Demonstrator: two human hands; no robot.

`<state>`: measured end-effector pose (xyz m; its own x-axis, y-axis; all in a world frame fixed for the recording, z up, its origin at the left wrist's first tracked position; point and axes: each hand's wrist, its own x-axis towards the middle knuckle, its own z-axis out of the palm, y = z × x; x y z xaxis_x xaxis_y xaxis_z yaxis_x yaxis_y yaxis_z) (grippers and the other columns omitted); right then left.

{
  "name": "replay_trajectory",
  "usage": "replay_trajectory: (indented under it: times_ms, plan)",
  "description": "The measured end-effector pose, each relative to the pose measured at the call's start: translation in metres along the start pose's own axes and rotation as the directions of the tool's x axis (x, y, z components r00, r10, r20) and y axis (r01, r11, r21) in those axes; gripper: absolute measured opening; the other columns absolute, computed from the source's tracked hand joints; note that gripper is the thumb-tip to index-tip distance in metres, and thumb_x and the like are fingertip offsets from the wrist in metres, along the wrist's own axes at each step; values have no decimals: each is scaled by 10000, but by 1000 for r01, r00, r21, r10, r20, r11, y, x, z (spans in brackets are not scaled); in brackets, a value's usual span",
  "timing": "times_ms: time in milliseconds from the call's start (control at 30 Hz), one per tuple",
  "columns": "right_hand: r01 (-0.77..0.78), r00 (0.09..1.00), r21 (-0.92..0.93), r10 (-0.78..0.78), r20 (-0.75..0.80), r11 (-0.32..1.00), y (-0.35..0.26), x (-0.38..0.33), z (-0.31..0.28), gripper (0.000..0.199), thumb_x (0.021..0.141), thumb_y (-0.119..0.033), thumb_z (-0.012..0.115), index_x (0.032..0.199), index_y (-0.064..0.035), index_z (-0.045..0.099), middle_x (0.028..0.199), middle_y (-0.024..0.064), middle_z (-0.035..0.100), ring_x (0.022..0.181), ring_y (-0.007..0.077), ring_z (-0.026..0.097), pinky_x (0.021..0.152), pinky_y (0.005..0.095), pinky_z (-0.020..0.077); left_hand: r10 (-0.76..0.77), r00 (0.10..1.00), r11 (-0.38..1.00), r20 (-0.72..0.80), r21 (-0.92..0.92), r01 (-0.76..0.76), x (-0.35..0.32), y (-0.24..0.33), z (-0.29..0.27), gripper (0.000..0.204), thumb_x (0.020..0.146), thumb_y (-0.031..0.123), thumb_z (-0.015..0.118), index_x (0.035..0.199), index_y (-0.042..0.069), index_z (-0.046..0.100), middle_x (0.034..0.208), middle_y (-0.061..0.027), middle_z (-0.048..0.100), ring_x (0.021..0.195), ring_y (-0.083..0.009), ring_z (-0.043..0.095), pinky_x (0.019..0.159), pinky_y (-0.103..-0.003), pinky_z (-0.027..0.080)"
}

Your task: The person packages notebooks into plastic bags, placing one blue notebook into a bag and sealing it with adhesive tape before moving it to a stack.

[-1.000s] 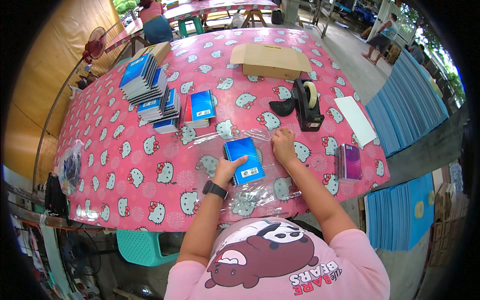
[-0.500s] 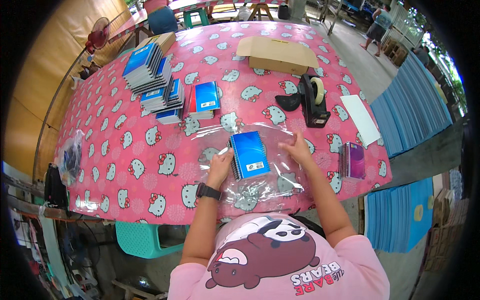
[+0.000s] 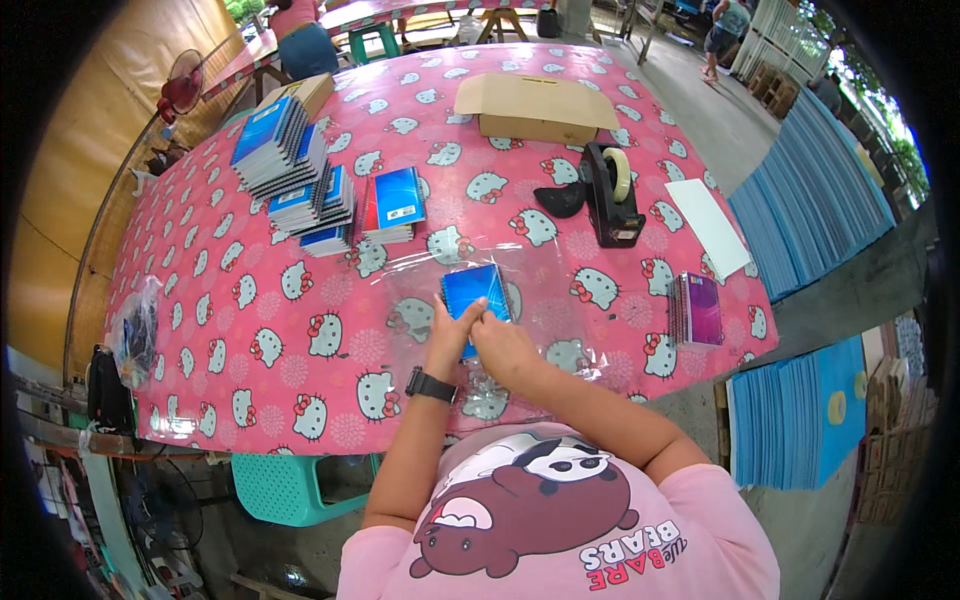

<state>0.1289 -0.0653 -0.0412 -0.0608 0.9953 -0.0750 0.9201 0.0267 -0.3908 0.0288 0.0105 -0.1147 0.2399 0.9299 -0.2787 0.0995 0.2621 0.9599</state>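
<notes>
A blue spiral notebook (image 3: 470, 287) lies at the near middle of the table, on a clear plastic sheet (image 3: 545, 340) with glossy creases. My left hand (image 3: 450, 335) grips the notebook's left side, thumb across the cover. Over its lower right part, my right hand (image 3: 505, 350) is closed, fingers drawn together and touching the left thumb. Whatever sits in those fingers is hidden. Both hands cover the lower part of the cover.
Stacks of spiral notebooks (image 3: 275, 145) stand at the far left, beside a shorter pile (image 3: 397, 200). A black tape dispenser (image 3: 612, 205), an open cardboard box (image 3: 540, 105), a white strip (image 3: 708, 228) and purple notebooks (image 3: 700, 308) lie beyond and to the right.
My right hand has moved left from the plastic sheet's right side onto the notebook and closed. My left hand has shifted slightly, its thumb now over the cover.
</notes>
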Motion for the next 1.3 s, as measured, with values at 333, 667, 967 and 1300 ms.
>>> replay_trajectory:
  times_ms: [333, 667, 967, 1300]
  plan:
    - [-47, 926, 764, 314, -208, 643, 94, 12, 36, 437, 882, -223, 547, 1243, 18, 491, 1080, 250, 596, 922, 334, 614, 828, 366, 469, 200, 979, 980, 48, 1, -200, 1, -24, 6, 752, 789, 264, 650, 1375, -33, 283, 1266, -254, 465, 1138, -345, 487, 981, -431, 356]
    - [15, 934, 803, 279, -224, 595, 68, 25, 56, 585, 871, -319, 573, 1291, 61, 427, 963, 272, 590, 911, 393, 575, 815, 435, 445, -2, 1000, 865, -11, -502, -4, -28, -2, 1, 507, 993, 244, 333, 1430, 12, 221, 1319, -130, 449, 1098, -179, 520, 914, -287, 435]
    - [-237, 934, 418, 325, -151, 877, 50, 15, 37, 752, 844, -387, 598, 1348, 76, 287, 1187, 308, 485, 1001, 432, 515, 879, 453, 422, 179, 969, 937, -168, -272, -220, -21, -27, 19, 528, 995, 262, 333, 1403, -58, 233, 1224, -180, 521, 1060, -194, 528, 902, -298, 426]
    - [-71, 962, 436, 177, -207, 897, 57, -13, 26, 738, 798, -356, 659, 1298, 73, 327, 1133, 289, 522, 1019, 414, 521, 855, 438, 431, 264, 957, 964, -117, 65, -258, -16, -26, 11, 698, 867, 361, 580, 1367, -42, 306, 1218, -235, 507, 1116, -342, 475, 972, -406, 334]
